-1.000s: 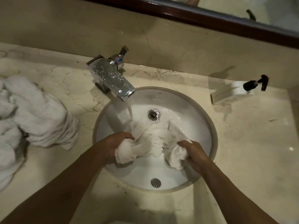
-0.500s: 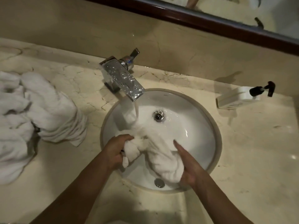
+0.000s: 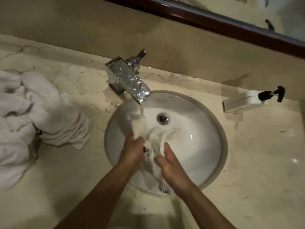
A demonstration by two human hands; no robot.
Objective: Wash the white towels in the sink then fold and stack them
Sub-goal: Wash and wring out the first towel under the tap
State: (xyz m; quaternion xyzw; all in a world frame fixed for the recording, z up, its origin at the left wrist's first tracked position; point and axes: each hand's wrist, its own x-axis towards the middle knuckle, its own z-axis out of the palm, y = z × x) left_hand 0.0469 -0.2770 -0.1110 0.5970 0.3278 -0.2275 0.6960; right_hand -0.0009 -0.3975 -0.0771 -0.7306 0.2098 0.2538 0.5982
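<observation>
Washing is under way at centre frame: a towel (image 3: pixel 155 138) lies bunched in the sink (image 3: pixel 221 129), its upper end under the running tap (image 3: pixel 130 81). Left hand (image 3: pixel 133 151) has its fingers curled round the towel's left part; right hand (image 3: pixel 171 164) presses straight, close-set fingers against the cloth. A pile (image 3: pixel 41 113) of white towels sits on the counter (image 3: pixel 247 179) at left frame, crumpled; whether those are washed I cannot tell. No folded stack is in view, so I judge that folding and stacking remain.
</observation>
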